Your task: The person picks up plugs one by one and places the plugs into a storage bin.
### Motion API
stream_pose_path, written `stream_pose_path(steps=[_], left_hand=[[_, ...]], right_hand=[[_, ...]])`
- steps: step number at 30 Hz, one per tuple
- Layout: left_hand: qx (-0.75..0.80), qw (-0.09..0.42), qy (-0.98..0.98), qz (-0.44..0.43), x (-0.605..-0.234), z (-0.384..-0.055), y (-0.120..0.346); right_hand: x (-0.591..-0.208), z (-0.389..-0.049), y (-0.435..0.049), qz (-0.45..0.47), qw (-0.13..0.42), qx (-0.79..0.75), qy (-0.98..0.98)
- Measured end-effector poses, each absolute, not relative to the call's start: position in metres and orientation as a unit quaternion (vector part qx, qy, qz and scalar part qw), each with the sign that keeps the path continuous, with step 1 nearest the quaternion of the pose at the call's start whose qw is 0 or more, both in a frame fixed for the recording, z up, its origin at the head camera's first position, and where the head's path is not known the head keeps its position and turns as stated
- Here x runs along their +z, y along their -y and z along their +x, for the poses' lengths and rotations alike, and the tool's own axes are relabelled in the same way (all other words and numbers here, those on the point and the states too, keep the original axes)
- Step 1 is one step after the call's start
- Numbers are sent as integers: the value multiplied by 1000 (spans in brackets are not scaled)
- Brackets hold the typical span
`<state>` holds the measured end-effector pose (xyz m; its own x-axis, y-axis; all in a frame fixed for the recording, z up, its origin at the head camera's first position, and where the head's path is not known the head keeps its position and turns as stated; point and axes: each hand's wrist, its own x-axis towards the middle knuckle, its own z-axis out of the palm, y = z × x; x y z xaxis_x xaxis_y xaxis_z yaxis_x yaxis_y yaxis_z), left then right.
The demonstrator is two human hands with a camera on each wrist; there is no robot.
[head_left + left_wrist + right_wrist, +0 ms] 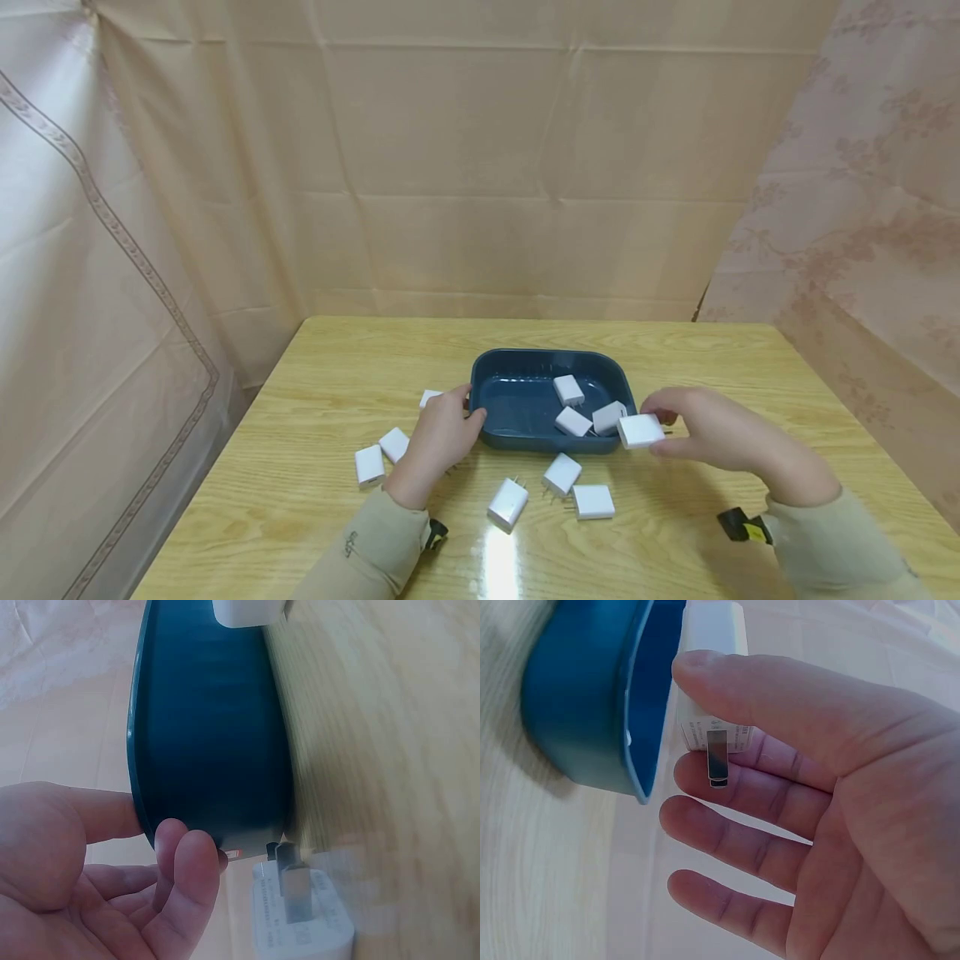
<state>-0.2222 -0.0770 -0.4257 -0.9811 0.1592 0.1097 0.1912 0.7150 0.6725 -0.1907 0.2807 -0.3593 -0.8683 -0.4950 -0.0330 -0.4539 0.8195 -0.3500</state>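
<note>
Holding the blue box (525, 443) by its left end with the left hand (442, 432); pinching a white charger (641, 431) with the right hand (701, 429) at the box's near right corner. Can count three chargers (573, 422) in the box's right half. Looks only partly done: can see at least six loose chargers (507, 504) left of the box and in front.
</note>
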Motion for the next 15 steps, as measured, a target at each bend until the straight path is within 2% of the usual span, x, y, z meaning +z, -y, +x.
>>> stream_pose_path(steps=[15], left_hand=[[-365,18,926,-93,-424,-222,77]], right_hand=[[-345,-202,-275,-249,16,-165,-954]])
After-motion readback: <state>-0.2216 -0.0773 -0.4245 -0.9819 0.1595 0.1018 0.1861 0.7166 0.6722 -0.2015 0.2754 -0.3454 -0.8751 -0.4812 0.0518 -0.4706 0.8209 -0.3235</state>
